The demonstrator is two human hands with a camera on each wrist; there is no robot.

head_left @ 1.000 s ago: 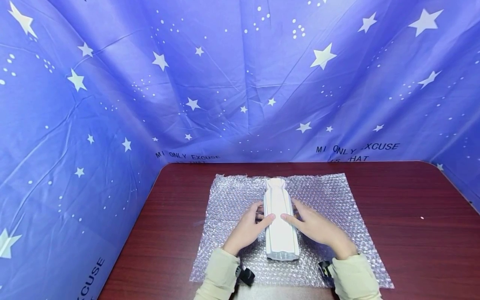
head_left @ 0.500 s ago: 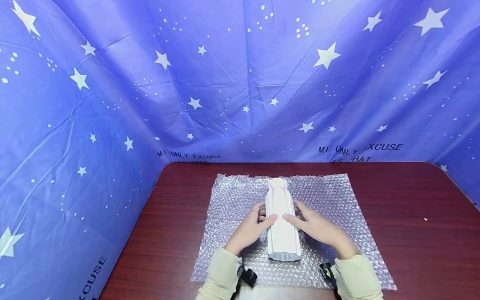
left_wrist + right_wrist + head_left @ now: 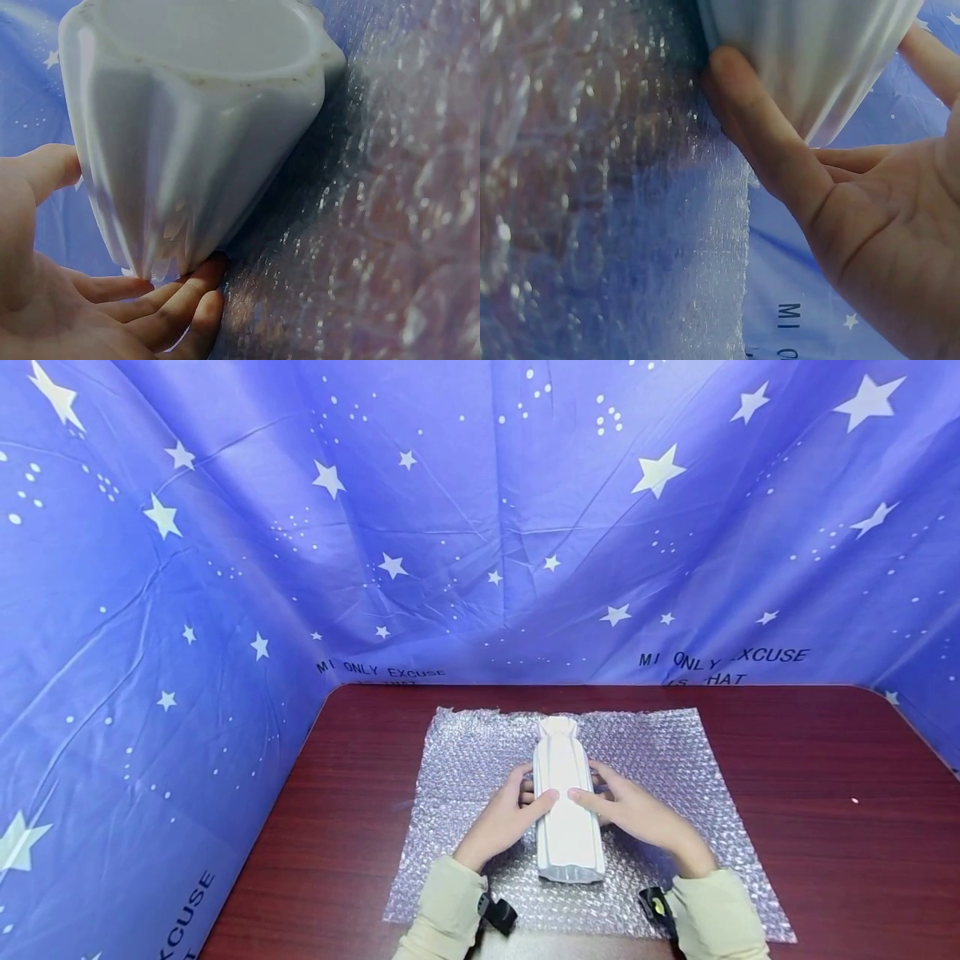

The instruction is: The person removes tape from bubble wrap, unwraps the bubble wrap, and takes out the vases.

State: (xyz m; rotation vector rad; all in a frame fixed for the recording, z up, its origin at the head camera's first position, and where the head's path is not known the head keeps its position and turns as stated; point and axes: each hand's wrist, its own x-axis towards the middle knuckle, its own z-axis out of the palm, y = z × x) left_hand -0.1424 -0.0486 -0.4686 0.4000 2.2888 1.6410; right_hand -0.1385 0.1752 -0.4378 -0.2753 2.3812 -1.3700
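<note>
A white fluted ceramic vase (image 3: 567, 839) lies on its side over a sheet of bubble wrap (image 3: 465, 760), its narrow neck pointing to the far edge and its base toward the person. My left hand (image 3: 504, 817) grips the vase's left side, thumb on top and fingers low along the flank. On the opposite side my right hand (image 3: 637, 810) holds it the same way, the two thumbs close together on the upper face. In the left wrist view the round flat base of the vase (image 3: 217, 37) shows; in the right wrist view fingertips (image 3: 733, 67) touch its underside.
The bubble wrap lies flat on a dark red wooden table (image 3: 810, 827). A blue star-printed curtain (image 3: 480, 527) hangs behind the table and along its left side. Black straps (image 3: 497, 913) sit at both wrists, below pale sleeves (image 3: 442, 910).
The whole scene shifts slightly to the right in the head view. Both hands keep the same hold, and the vase stays in place on the bubble wrap.
</note>
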